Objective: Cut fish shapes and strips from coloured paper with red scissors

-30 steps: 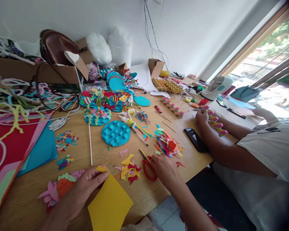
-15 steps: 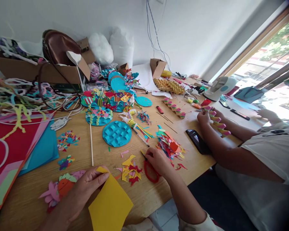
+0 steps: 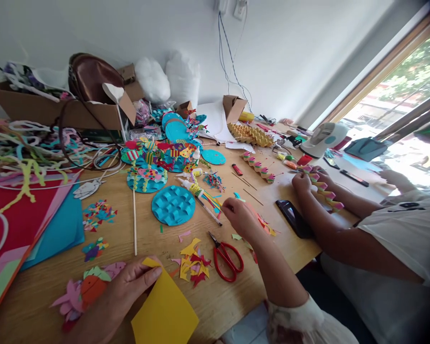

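Right hand [image 3: 241, 219] has moved farther off, leaving one pair of red scissors [image 3: 227, 259] for one pen [image 3: 209, 211]; cannot tell whether its fingers grip a paper strip. Left hand [image 3: 136, 283] clamps one yellow sheet [image 3: 166, 306], thumb against fingers, near left.

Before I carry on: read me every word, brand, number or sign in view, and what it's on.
No text can be read with certainty.
Glue bottle with the yellow label: printing too small to read.
Phone: nothing legible on its screen.
Small red object: any marking too small to read.
Yellow sheet in the left hand: no writing visible.
Scissors: no legible mark.
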A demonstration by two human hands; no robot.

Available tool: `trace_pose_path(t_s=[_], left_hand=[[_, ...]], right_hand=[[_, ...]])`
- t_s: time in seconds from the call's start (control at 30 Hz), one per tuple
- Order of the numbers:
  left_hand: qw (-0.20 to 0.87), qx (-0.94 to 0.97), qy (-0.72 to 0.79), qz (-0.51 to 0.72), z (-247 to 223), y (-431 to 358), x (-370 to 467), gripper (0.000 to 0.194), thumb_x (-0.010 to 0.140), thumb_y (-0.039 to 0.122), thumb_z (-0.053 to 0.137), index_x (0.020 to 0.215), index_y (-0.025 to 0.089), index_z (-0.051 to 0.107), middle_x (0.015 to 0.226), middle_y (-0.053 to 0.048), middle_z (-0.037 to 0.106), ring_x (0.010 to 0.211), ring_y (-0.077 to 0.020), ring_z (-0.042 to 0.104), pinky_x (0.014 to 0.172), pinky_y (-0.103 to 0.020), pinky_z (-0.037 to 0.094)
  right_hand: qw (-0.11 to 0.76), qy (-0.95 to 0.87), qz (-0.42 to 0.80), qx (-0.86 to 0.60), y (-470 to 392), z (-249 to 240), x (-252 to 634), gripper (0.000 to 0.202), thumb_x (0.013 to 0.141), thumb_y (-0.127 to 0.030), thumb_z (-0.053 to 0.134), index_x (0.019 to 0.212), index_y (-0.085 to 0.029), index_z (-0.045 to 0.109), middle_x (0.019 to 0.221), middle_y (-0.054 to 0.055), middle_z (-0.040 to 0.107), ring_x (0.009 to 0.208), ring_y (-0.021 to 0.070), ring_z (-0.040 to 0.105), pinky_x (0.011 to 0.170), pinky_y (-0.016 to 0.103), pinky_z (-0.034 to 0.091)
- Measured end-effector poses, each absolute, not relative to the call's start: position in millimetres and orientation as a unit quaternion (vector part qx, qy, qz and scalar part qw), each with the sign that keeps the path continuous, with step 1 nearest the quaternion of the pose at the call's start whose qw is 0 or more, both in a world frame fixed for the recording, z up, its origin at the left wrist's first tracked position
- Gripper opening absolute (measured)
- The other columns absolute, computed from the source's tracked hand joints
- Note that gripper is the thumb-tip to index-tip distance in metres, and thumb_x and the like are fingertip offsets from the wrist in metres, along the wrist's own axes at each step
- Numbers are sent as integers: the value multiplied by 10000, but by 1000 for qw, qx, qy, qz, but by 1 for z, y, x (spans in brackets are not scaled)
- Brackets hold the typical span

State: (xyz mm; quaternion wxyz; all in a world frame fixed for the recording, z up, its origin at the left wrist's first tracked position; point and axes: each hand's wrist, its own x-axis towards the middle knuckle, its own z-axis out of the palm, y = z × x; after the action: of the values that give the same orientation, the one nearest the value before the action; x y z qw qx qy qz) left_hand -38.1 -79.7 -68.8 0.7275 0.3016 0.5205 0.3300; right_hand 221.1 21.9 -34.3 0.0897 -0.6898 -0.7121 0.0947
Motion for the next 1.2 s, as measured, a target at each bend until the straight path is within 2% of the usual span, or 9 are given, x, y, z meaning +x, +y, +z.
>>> trace_pose_path(t_s=[0.13,0.3,0.47,0.53,0.6,0.7,0.83,1.07,1.2], left_hand=[[726,284,527,337,-70,-81,-39,298,521,441,744,671,193,672,588,32,603,606,-127,530,559,-195,420],[740,284,514,328,-72,-81,-40,255,595,423,704,684,190,657,584,36,584,597,-128,530,552,-203,417],[721,288,521,354,-74,-80,-42,235,634,407,681,728,194,645,599,34,605,572,-124,543,532,-202,427],[707,288,535,362,-73,-79,-42,246,634,418,675,718,190,633,595,30,608,569,-136,559,518,-210,434],[684,290,552,378,-69,-76,-42,251,633,424,669,723,193,625,586,32,604,555,-141,563,501,-213,433],[656,303,556,412,-62,-73,-40,231,624,405,674,684,192,606,560,40,584,516,-129,540,473,-207,416],[650,304,550,426,-55,-75,-37,222,611,394,675,655,195,588,516,49,566,469,-134,524,442,-220,399],[718,340,482,369,-54,-78,-38,238,620,377,691,693,167,605,598,19,600,565,-150,558,547,-242,417],[705,377,473,370,-58,-78,-38,253,596,370,705,583,155,572,553,32,546,524,-112,488,503,-207,361]], right_hand=[[57,-691,79,-716,69,-45,211,183,849,-210,443,836,-149,615,814,51,633,794,168,570,662,268,410],[21,-686,97,-721,102,-53,194,270,865,-295,495,1097,-161,519,1099,66,547,909,177,566,769,381,483],[28,-713,135,-687,68,-26,185,180,862,-224,459,883,-136,614,916,104,631,896,205,580,724,290,437],[31,-740,183,-647,34,-14,179,206,859,-266,450,803,-160,618,783,46,649,743,152,605,630,224,430],[56,-772,315,-550,-4,-6,171,271,875,-340,408,790,-171,602,703,4,637,602,104,586,536,183,408],[89,-749,459,-469,-48,-9,159,264,840,-403,457,851,-178,595,684,-3,613,577,99,558,487,174,380],[148,-668,562,-466,-66,-32,149,164,796,-333,521,792,-171,546,606,-36,525,506,76,493,441,161,355],[227,-646,540,-489,-64,-41,145,107,785,-252,490,713,-174,496,604,-42,484,506,72,453,449,167,336],[170,-701,443,-533,-70,-33,170,168,820,-292,448,709,-182,509,627,-17,541,564,105,489,511,205,346]])
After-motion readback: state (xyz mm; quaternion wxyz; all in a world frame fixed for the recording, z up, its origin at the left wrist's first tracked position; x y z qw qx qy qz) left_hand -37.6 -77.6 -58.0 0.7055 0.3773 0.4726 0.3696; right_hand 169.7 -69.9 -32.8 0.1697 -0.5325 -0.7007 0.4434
